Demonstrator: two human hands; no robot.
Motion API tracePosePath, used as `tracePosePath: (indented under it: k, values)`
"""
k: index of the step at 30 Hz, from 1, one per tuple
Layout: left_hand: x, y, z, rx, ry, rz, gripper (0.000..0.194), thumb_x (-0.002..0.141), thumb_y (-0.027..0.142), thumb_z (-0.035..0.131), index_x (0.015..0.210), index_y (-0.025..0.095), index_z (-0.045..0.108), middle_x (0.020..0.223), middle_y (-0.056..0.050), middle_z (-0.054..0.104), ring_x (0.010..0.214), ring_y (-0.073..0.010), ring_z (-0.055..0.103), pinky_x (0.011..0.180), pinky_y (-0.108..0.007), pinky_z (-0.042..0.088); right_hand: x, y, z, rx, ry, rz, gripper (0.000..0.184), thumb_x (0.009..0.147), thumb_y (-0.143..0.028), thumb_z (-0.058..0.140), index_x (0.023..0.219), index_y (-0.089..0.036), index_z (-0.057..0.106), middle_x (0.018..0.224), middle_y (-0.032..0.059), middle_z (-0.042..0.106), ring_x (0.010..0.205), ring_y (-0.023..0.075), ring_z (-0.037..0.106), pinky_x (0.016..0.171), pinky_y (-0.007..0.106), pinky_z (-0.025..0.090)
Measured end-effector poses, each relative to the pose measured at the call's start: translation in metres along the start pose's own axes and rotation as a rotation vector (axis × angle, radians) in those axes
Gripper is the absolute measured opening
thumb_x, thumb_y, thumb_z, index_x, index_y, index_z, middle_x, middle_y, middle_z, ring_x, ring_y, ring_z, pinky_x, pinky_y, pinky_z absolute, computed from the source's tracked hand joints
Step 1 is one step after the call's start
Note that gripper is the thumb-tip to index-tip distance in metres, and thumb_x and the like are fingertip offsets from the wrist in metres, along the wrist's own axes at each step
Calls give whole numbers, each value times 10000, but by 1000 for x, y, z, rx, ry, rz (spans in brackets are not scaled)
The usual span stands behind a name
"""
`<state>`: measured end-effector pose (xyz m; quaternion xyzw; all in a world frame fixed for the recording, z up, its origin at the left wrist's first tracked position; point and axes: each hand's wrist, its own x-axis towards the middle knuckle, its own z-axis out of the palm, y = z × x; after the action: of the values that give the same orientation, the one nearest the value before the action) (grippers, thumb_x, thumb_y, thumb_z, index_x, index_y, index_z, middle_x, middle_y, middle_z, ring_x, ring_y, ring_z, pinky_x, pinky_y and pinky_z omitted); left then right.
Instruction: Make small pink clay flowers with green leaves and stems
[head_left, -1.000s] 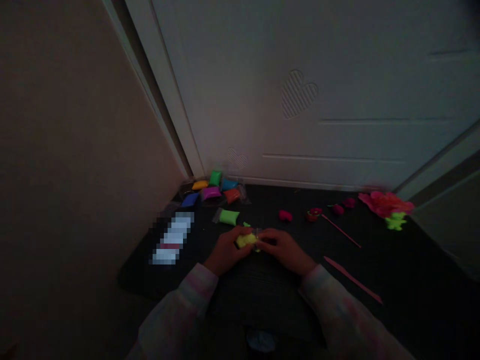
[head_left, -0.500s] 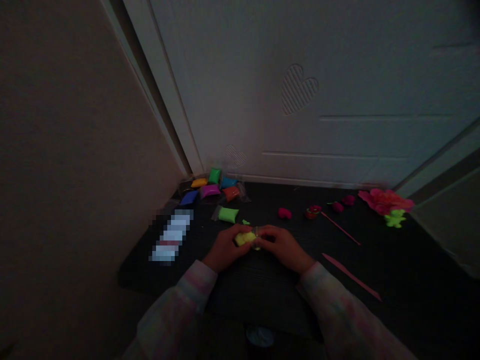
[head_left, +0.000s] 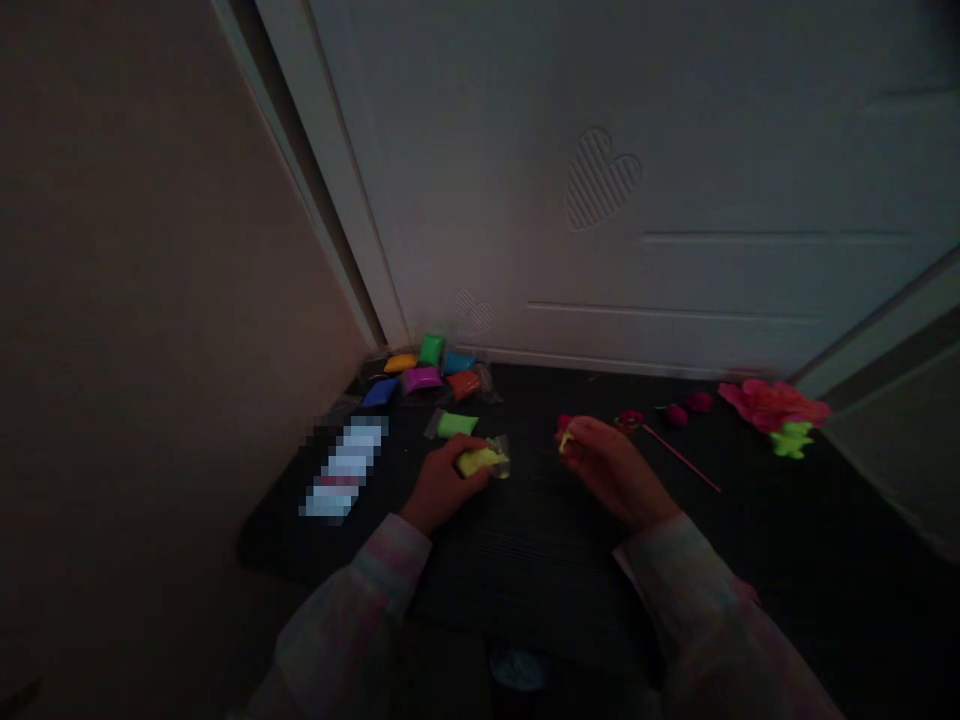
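My left hand [head_left: 442,485] grips a small clear bag of yellow modelling clay [head_left: 480,460] between thumb and fingers, just above the dark table. Off to the right, my right hand [head_left: 611,470] pinches a little piece of yellow clay [head_left: 566,440] at its fingertips. A red clay lump [head_left: 562,424] is partly covered by that hand. Behind the left hand lies a bag of light green clay [head_left: 457,425]. A small red and green clay flower [head_left: 628,420] sits just beyond the right hand, partly hidden.
Several bagged clays [head_left: 422,379] in different colours lie at the back left. A blurred-out bright rectangle [head_left: 346,470] is on the left. A thin pink tool [head_left: 682,458], dark red clay balls [head_left: 676,415], a pink flower [head_left: 772,402] and a yellow-green figure [head_left: 791,440] lie right.
My hands have moved apart. The right one has gone right with a bit of yellow clay, while the left keeps the bag. My right arm now covers most of the pink clay knife.
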<state>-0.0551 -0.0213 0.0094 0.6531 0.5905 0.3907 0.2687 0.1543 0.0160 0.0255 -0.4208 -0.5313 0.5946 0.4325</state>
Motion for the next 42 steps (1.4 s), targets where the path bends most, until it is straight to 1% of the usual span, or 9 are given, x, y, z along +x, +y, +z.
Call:
tracePosePath:
  k: [5, 11, 14, 18, 21, 28, 34, 38, 42]
  values:
    - [2, -2, -4, 3, 137, -3, 243, 626, 260, 628, 855, 187, 592, 810, -5, 638, 729, -157, 594, 679, -266, 475, 4, 5, 7, -56, 29, -11, 352, 645, -432, 588, 904, -205, 522, 667, -22, 572, 576, 105, 548, 576, 263, 447]
    - [10, -17, -21, 56, 594, -101, 266, 727, 309, 518, 952, 168, 502, 913, -41, 566, 842, -171, 551, 755, -293, 449, 1, 11, 22, -361, -40, -27, 172, 603, -289, 657, 693, -163, 580, 601, -27, 548, 570, 111, 515, 545, 246, 395]
    - [14, -23, -26, 128, 700, -173, 259, 716, 301, 523, 940, 174, 504, 899, -39, 562, 842, -183, 545, 768, -319, 442, -1, 14, 25, -487, -69, -69, 103, 652, -252, 616, 713, -171, 597, 610, -23, 563, 589, 123, 522, 578, 260, 401]
    - [17, -30, -28, 211, 672, -209, 244, 699, 254, 526, 929, 174, 517, 892, -43, 569, 856, -193, 544, 787, -337, 438, -2, 17, 25, -597, -91, -138, 177, 767, -218, 481, 864, -176, 622, 808, 28, 637, 741, 137, 568, 729, 289, 414]
    - [19, -35, -28, 286, 643, -229, 234, 695, 222, 510, 919, 156, 531, 890, -70, 572, 875, -218, 540, 806, -370, 429, -2, 20, 25, -648, -78, -154, 248, 805, -237, 428, 987, -166, 580, 807, 34, 634, 700, 132, 570, 686, 283, 430]
    - [20, -38, -28, 448, 585, -250, 251, 701, 168, 494, 939, 101, 535, 914, -124, 564, 932, -265, 523, 846, -425, 405, -1, 23, 25, -714, -104, -221, 118, 716, -287, 579, 751, -179, 613, 724, 17, 604, 678, 145, 565, 633, 276, 447]
    - [20, -39, -24, 527, 561, -245, 283, 721, 136, 472, 990, 61, 520, 954, -168, 553, 947, -282, 511, 827, -427, 412, 1, 29, 25, -705, -125, -290, 233, 801, -194, 430, 949, -177, 608, 888, 60, 636, 849, 153, 594, 802, 314, 447]
    - [22, -44, -22, 550, 544, -213, 259, 730, 133, 463, 973, 72, 529, 949, -167, 558, 934, -278, 515, 815, -424, 416, 0, 35, 27, -683, -105, -266, 278, 825, -186, 369, 1060, -166, 514, 924, 64, 637, 763, 118, 628, 715, 277, 493]
    - [24, -46, -21, 552, 550, -168, 245, 730, 131, 458, 957, 78, 533, 951, -162, 559, 943, -275, 511, 832, -426, 408, -5, 34, 27, -724, -77, -241, 190, 795, -311, 474, 899, -166, 541, 694, 12, 639, 566, 122, 615, 526, 244, 492]
